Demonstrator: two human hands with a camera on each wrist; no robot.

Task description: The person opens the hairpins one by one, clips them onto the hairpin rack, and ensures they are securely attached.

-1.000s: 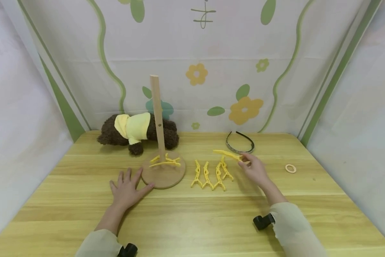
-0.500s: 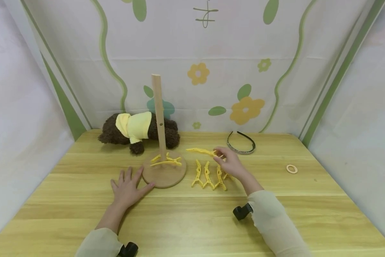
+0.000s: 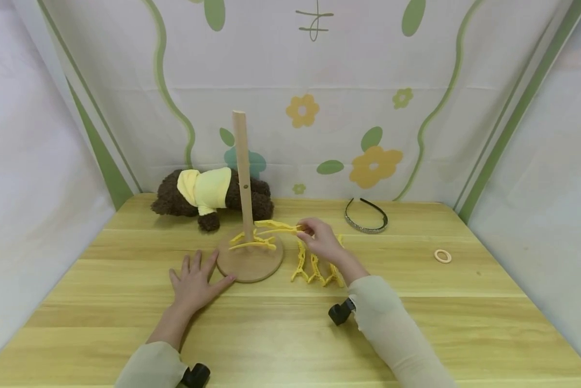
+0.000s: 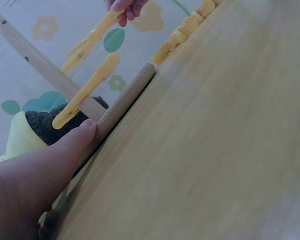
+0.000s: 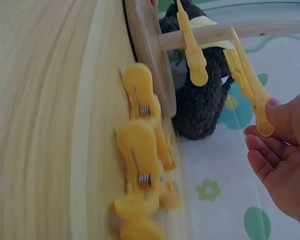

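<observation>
A round-based wooden stand (image 3: 243,161) rises upright from the wood-grained table (image 3: 280,334). To its left the left hand (image 3: 191,290) lies with fingers spread on the table, its thumb and index fingertip touching the stand's base at the rim. The right hand (image 3: 321,240), just right of the stand, pinches a yellow alligator hair clip (image 5: 255,90) by its handle end between thumb and fingers. That clip's jaws are parted and point at the stand's post, near it — whether they touch it I cannot tell. Low on the post, raised off the base, sits a second yellow clip (image 3: 253,245), one of its jaws crossing the front. More clips in a row (image 3: 315,269) lie right of the stand, partly behind the right hand and forearm. Behind the stand and mostly to its left lies a dark brown plush toy in a yellow hooded top (image 3: 212,188). Well right of the stand are a rhinestone headband (image 3: 365,229) and, farther out, a pale ring (image 3: 442,261).
</observation>
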